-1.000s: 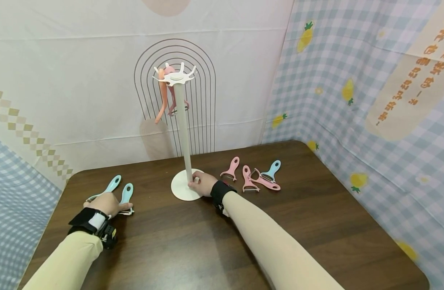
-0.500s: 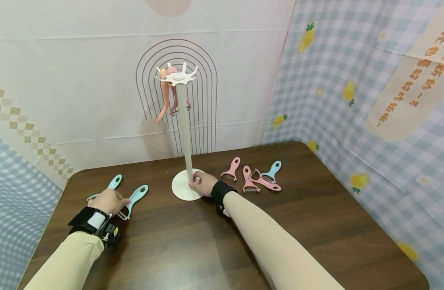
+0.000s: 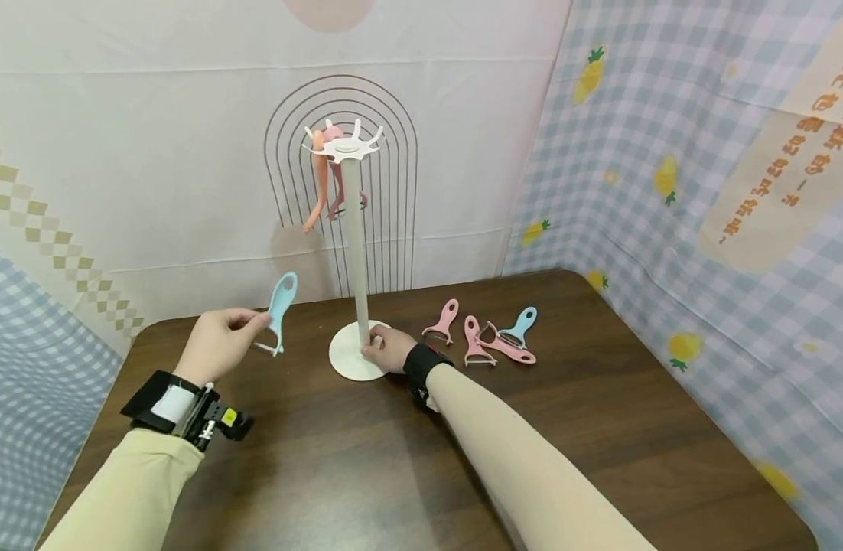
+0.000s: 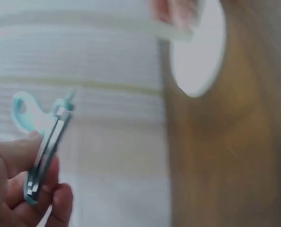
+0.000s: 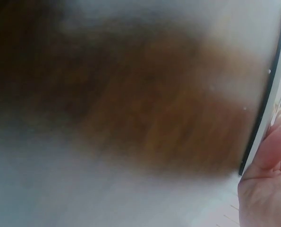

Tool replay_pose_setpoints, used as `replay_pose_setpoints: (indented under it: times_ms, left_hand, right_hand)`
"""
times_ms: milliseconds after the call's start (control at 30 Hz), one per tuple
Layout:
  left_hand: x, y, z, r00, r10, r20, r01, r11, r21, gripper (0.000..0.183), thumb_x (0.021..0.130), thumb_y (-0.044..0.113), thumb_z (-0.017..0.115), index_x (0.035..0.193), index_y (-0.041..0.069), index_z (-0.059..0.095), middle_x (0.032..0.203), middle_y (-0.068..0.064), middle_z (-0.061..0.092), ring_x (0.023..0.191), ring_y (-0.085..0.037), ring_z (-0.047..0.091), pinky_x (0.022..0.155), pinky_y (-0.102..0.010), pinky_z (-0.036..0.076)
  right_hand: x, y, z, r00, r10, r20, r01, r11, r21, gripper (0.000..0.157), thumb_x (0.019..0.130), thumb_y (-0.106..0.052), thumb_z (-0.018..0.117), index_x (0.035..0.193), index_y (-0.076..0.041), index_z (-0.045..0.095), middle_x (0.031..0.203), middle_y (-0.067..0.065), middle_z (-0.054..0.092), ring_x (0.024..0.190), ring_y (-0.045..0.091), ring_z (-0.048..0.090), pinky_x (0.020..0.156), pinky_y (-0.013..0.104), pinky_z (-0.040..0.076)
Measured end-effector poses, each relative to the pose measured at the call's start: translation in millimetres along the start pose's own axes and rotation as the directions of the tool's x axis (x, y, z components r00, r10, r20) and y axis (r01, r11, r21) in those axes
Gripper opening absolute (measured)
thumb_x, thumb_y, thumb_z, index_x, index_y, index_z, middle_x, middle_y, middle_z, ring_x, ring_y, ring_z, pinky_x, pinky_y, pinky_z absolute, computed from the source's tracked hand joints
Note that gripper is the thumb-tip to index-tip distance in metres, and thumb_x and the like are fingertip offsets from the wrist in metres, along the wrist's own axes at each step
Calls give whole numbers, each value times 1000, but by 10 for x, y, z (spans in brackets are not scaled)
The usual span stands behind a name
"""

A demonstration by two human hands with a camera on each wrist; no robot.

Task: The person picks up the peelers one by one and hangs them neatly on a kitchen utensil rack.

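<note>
- Where the left hand (image 3: 218, 340) appears, left of centre, its grip pinches the blue peeler (image 3: 276, 311) near the blade end, apparently leaving the upturned handle's hole uncovered.
- Centre: the right hand (image 3: 390, 350) grips the white stand (image 3: 356, 245) at its foot, presumably for steadiness.
- Upper centre: an orange utensil (image 3: 321, 187) and a pink peeler (image 3: 337, 187) hang there.
- Right of centre: pink peelers (image 3: 475, 341) and a second blue peeler (image 3: 519, 329) lie on the desk (image 3: 339, 467), some overlapping.
</note>
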State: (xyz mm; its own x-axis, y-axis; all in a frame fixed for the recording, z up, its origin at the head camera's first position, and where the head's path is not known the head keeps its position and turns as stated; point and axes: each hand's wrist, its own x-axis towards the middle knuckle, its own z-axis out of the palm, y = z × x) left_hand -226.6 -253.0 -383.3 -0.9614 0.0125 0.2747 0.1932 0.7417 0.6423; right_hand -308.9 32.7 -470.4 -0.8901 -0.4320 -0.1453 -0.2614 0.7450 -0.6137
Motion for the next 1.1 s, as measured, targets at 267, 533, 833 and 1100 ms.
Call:
replay_pose_setpoints:
  times_ms: [267, 533, 833, 1100]
  left_hand:
    - [64, 616, -53, 981, 8, -193, -60, 963, -261, 42, 95, 45, 59, 109, 8, 73, 90, -5, 71, 79, -11, 60, 64, -22, 45]
    - [205, 1146, -128, 963, -21, -268, -127, 844, -522, 41, 93, 40, 64, 110, 4, 71, 91, -5, 68, 90, -17, 58, 74, -28, 43]
    - [384, 1456, -241, 960, -19, -279, -167, 764, -624, 38, 90, 40, 66, 106, 6, 73, 88, -4, 69, 92, -19, 60, 79, -28, 44]
    - [445, 1516, -267, 963, -54, -264, -149, 710, -689, 37, 88, 39, 69, 103, 5, 74, 86, -6, 68, 88, -19, 61, 78, -27, 46]
  right_hand:
    - [7, 20, 10, 1000, 8, -1, -8, 999, -32, 35, 99, -36, 56, 125, -13, 55, 81, 3, 57, 69, 15, 51, 61, 26, 39]
    - [22, 46, 26, 1000, -3, -14, 2, 999, -36, 32, 98, -36, 57, 122, -14, 56, 77, 3, 56, 66, 16, 49, 59, 27, 38]
    - [87, 124, 75, 1000, -17, -11, 16, 999, -32, 33, 98, -37, 57, 122, -15, 56, 78, 2, 55, 66, 15, 49, 59, 27, 38]
    - [37, 55, 22, 999, -34, 0, 34, 999, -28, 34, 98, -35, 57, 124, -12, 55, 77, 2, 54, 65, 16, 49, 58, 27, 38]
